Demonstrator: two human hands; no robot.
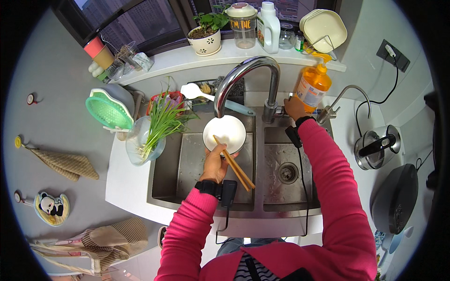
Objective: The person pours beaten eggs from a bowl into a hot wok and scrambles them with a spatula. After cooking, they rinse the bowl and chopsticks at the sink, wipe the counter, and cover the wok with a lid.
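Note:
My left hand [216, 161] holds a white bowl [225, 133] together with a pair of wooden chopsticks [236, 168] over the left basin of the steel sink [187, 161], right under the spout of the curved chrome faucet [243, 77]. My right hand [295, 108] reaches to the back of the sink and rests at the faucet's base, next to an orange pump bottle [313, 84]. Whether water is running cannot be seen.
A clear bowl of green chives [157, 129] and a green colander [108, 111] stand left of the sink. A white spatula [197, 92] lies behind it. A second thin tap [349, 93], a steel kettle [377, 147] and a dark pan [396, 199] are at the right. The sill carries a potted plant [206, 35], jars and plates.

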